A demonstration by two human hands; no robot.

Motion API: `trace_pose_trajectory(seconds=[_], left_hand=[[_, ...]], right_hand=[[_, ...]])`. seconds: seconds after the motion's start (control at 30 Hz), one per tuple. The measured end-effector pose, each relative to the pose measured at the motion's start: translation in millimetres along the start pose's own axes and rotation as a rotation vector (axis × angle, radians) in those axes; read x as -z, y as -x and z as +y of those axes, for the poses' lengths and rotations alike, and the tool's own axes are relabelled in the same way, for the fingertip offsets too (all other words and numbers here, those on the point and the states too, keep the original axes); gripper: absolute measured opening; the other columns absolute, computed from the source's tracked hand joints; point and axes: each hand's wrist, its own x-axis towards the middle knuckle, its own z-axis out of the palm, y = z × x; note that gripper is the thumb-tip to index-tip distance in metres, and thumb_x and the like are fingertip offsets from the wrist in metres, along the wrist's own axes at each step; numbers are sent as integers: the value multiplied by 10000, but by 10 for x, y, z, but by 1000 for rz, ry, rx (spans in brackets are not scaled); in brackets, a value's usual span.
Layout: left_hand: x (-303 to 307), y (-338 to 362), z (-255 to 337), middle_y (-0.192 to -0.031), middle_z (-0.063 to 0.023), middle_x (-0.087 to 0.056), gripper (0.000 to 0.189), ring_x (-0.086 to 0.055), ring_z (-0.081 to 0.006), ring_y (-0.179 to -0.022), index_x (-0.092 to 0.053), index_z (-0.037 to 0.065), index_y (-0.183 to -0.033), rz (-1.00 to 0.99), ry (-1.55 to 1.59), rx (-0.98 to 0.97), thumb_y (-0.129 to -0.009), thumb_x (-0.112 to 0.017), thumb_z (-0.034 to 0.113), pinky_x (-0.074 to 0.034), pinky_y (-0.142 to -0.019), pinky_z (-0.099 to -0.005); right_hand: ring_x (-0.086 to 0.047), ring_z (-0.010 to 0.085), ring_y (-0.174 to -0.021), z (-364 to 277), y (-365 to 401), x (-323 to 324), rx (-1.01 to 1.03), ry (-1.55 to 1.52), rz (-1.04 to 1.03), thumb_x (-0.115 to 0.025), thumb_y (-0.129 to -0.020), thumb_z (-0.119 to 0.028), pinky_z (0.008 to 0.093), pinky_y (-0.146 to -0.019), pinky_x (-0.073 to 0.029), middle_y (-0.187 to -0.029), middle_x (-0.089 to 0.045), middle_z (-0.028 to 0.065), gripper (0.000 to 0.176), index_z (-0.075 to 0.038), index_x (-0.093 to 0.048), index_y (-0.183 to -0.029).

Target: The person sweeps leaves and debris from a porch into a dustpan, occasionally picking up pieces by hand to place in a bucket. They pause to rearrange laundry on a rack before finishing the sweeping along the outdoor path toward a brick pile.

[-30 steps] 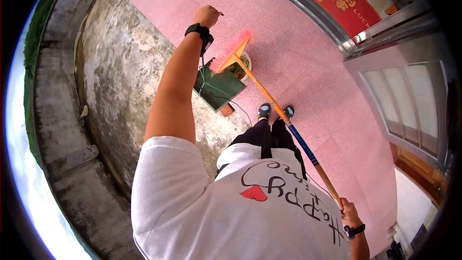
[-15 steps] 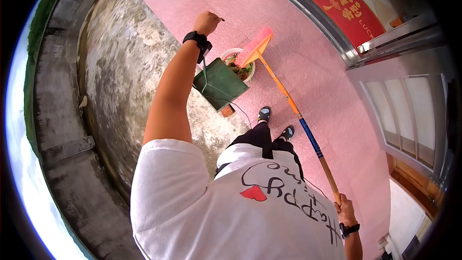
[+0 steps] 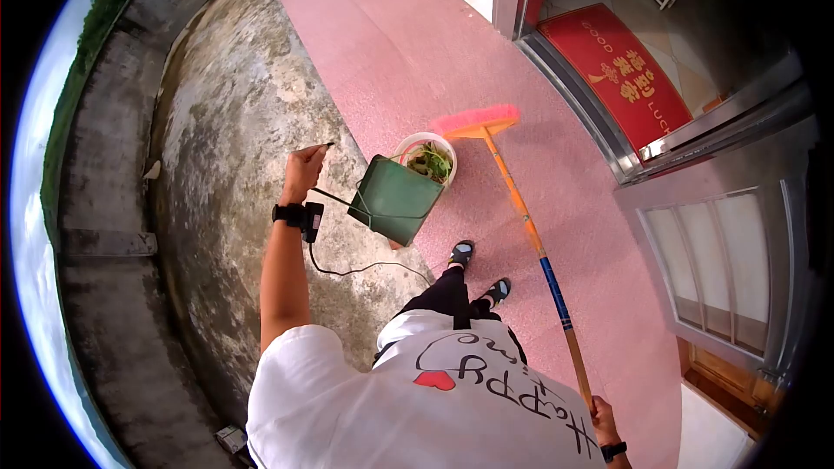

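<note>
My left hand [image 3: 304,169] is closed around the thin handle of a green dustpan [image 3: 395,200]; a short dark tip shows past the fingers. The pan lies tilted against the near left side of a white bucket [image 3: 452,161]. Green leaves and plant scraps [image 3: 427,162] sit inside the bucket. At lower right my right hand [image 3: 604,421] grips the upper pole of a broom [image 3: 532,230], orange and blue along its length. The broom's pink bristles [image 3: 478,118] are just beyond and right of the bucket, pointing away from me.
Pink paving [image 3: 382,52] meets stained concrete [image 3: 252,122] on the left, bounded by a low wall [image 3: 104,156]. A doorway with a red mat [image 3: 617,78] is at upper right, beside an open door panel [image 3: 721,260]. A cable [image 3: 365,269] hangs from my left wrist device.
My left hand has come down and left, with the dustpan tipping differently beside the bucket. The broom head has moved off the bucket to its right and turned, uncovering the scraps.
</note>
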Motion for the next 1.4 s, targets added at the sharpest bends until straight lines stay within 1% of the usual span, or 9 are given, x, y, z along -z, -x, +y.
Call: trace_pose_trajectory(seconds=[0.07,0.1,0.33,0.5,0.77,0.93,1.03,1.07,1.4], left_hand=[[63,306,22,-486,57,-390,236,-293,-14,-361,-598,14,-958,55,71,9,-832,-529,201,-214,-313,-188],[75,467,39,-487,58,-389,234,-291,-14,-359,-596,16,-958,80,85,8,-834,-526,201,-214,-311,-188],[124,1261,-32,-484,41,-414,224,-322,-24,-360,-599,-8,-874,239,127,26,-830,-524,199,-233,-311,-194],[356,1778,-268,-486,21,-430,250,-330,-35,-364,-588,-23,-962,405,137,143,-828,-525,179,-223,-322,-198],[554,2096,-586,-518,10,-445,326,-328,-44,-372,-550,-42,-1024,523,167,297,-788,-545,183,-230,-331,-206],[600,1991,-1037,-479,10,-413,254,-360,-66,-357,-576,-49,-843,495,254,357,-792,-537,196,-264,-324,-227],[749,2021,-1328,-499,18,-389,221,-334,-62,-356,-562,-22,-826,514,196,457,-799,-527,194,-255,-317,-220],[806,2051,-1457,-418,7,-370,306,-349,-84,-330,-519,-9,-646,566,155,432,-804,-526,254,-264,-320,-248],[1556,2568,-1833,-445,25,-362,310,-293,-49,-341,-578,-50,-780,842,327,486,-840,-510,246,-210,-323,-230]], right_hand=[[-407,62,-573,-433,-39,71,-161,-366,-44,-570,-743,-51,188,-515,-347,-628,-441,-37,106,-6,-519,-825],[-365,92,-295,-285,-219,95,-104,-246,-82,-497,-758,-35,238,-260,-278,-482,-390,6,180,13,-424,-915],[-364,74,-317,-427,-1246,147,-99,-508,-113,-460,-785,-121,210,-261,-281,-486,-377,-9,62,-75,-426,-760],[-365,88,-321,-722,-1632,53,-158,-635,-178,-482,-800,-210,206,-262,-266,-442,-353,-11,236,-120,-375,-610],[-326,48,-364,-1185,-1773,37,-162,-915,-568,-476,-804,-111,177,-320,-290,-493,-314,-49,107,-117,-384,-750],[-300,18,-366,-1831,-2079,-51,-233,-1325,-832,-422,-837,-78,167,-342,-311,-514,-322,-58,36,-81,-431,-802],[-315,20,-367,-2392,-2307,-162,-321,-1462,-850,-418,-840,-82,173,-339,-321,-509,-321,-61,38,-65,-430,-809],[-325,23,-369,-2542,-2453,-246,-296,-1375,-839,-434,-835,-96,175,-343,-320,-487,-320,-64,94,-85,-429,-742],[-353,52,-371,-4139,-3994,-1080,-61,-1075,-557,-488,-771,-67,189,-365,-328,-459,-343,-60,190,-122,-372,-631]])
